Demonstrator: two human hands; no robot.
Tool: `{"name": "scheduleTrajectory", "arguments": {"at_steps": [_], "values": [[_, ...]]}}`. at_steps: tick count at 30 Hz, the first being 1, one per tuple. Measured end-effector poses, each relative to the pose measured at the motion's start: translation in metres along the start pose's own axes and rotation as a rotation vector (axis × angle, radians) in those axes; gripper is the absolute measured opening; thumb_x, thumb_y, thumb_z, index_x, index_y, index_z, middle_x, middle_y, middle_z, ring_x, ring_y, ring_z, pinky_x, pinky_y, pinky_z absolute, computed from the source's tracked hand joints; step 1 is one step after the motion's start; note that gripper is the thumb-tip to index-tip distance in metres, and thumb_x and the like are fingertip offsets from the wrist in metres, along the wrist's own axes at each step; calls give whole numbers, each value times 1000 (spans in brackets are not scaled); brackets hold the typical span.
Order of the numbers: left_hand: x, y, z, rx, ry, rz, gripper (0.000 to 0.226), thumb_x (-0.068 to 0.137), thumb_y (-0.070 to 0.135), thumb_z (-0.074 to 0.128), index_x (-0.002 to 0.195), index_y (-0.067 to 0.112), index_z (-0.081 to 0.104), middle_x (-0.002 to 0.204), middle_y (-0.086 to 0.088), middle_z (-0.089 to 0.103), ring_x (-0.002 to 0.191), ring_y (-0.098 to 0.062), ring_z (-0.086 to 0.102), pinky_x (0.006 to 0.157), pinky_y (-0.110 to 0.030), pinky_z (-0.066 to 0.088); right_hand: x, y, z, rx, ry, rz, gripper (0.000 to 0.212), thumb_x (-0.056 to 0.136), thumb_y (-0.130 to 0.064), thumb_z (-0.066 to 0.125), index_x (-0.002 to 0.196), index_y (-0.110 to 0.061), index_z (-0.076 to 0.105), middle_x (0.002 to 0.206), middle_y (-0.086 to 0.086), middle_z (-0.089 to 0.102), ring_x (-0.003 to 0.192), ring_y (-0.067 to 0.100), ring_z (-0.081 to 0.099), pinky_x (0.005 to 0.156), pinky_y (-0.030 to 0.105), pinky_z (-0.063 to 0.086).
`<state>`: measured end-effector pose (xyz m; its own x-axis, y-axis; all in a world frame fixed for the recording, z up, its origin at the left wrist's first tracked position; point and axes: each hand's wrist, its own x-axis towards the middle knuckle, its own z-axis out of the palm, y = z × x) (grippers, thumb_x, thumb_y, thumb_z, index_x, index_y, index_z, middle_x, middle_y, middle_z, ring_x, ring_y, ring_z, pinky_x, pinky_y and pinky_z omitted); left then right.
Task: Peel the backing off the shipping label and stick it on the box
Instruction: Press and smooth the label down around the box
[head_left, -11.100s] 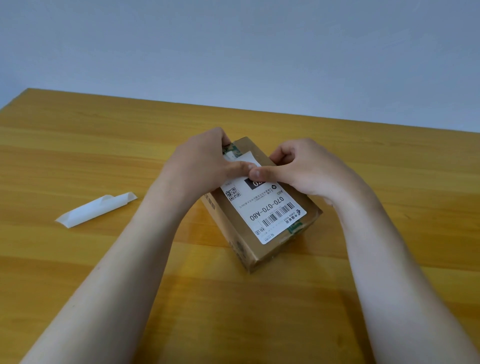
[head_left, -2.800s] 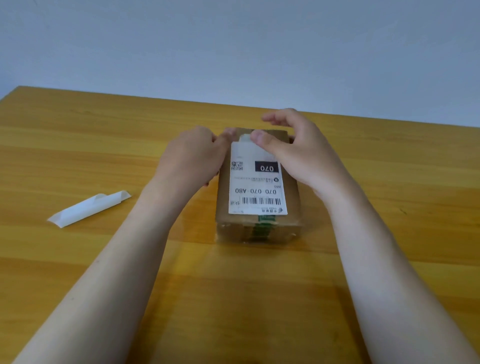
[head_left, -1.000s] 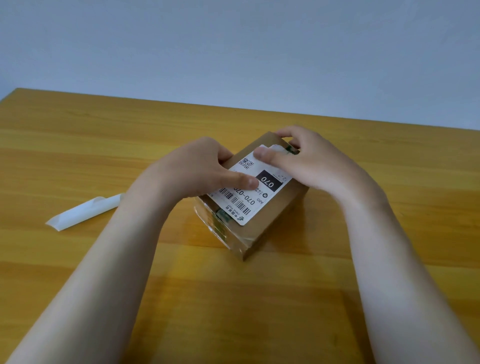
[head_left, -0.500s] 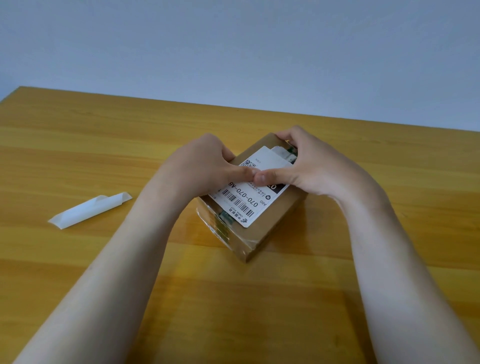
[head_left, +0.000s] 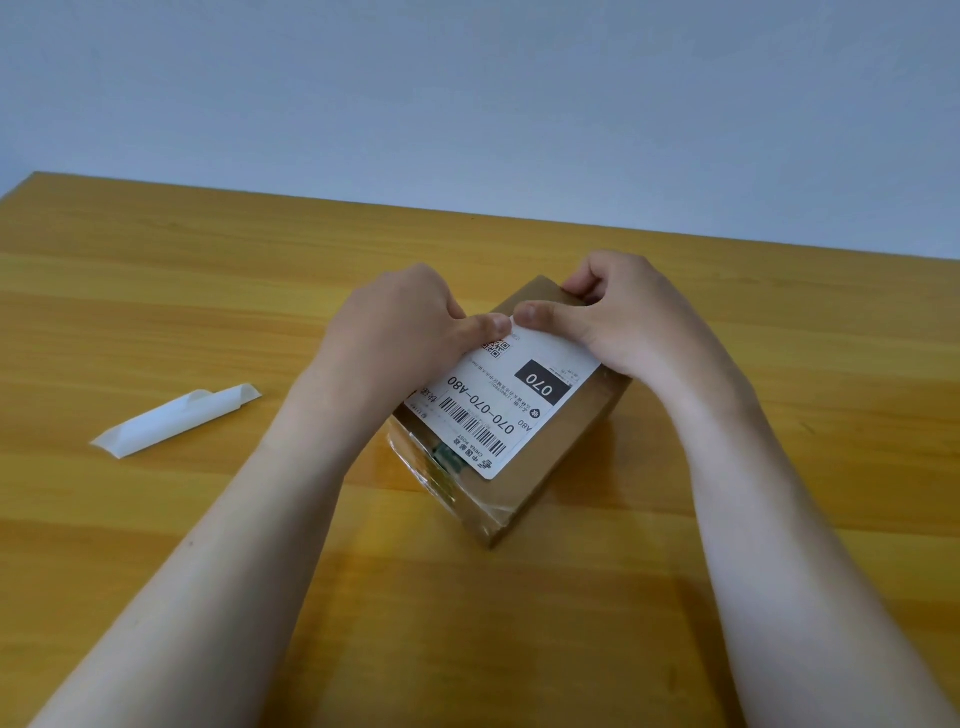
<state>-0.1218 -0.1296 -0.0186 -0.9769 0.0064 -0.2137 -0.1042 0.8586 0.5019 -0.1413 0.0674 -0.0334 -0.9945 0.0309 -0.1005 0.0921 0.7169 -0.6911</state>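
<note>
My left hand (head_left: 400, 332) and right hand (head_left: 623, 317) both lie curled on the box (head_left: 566, 447), gripping nothing: the two thumbs meet tip to tip and press down the far edge of the shipping label (head_left: 498, 400). Half a second ago they met lower, near the label's middle; they have since slid up to its far end, so I judge the sheet is stuck and I am only rubbing down the last edge and corner. My right fingers (head_left: 582, 280) hook over the box's far corner to steady it.

The label sits flat on the top face, its near corner close to the taped end, brown card showing along the right side. The box lies skewed on the wooden table (head_left: 156, 312), one corner pointing at me. The peeled backing (head_left: 176, 421) lies curled well off to the left, same place as before, out of the way. Bare table surrounds the box, far from any edge.
</note>
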Motion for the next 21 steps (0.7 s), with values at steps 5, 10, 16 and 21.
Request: {"name": "scheduleTrajectory", "arguments": {"at_steps": [5, 10, 16, 21], "values": [[-1, 1, 2, 42, 41, 0, 55, 93, 65, 60, 74, 17, 79, 62, 0, 68, 60, -21, 63, 51, -29, 35, -1, -1, 2, -45, 41, -10, 49, 80, -67, 79, 89, -22, 63, 88, -5, 69, 82, 18, 66, 61, 35, 42], [-2, 4, 2, 1, 1, 3, 61, 99, 63, 53, 74, 14, 77, 64, -2, 70, 60, -25, 65, 53, -32, 43, -4, -5, 0, -177, 28, -40, 33, 100, -58, 57, 91, -27, 60, 96, -6, 68, 92, 22, 65, 61, 33, 39], [-9, -5, -16, -26, -210, 53, 79, 72, 79, 70, 126, 21, 74, 112, 3, 80, 95, -20, 74, 91, -43, 58, -15, -16, -15, -75, -238, -107, 62, 95, -72, 55, 151, -46, 50, 152, -19, 55, 130, 6, 53, 92, 31, 42], [-13, -3, -18, 53, -349, 62, 75, 61, 82, 76, 106, 22, 78, 89, 6, 81, 80, -17, 78, 77, -45, 61, -19, -17, -20, -189, -408, -200, 99, 67, -87, 63, 156, -50, 42, 158, -24, 43, 137, 2, 48, 102, 29, 42]]}}
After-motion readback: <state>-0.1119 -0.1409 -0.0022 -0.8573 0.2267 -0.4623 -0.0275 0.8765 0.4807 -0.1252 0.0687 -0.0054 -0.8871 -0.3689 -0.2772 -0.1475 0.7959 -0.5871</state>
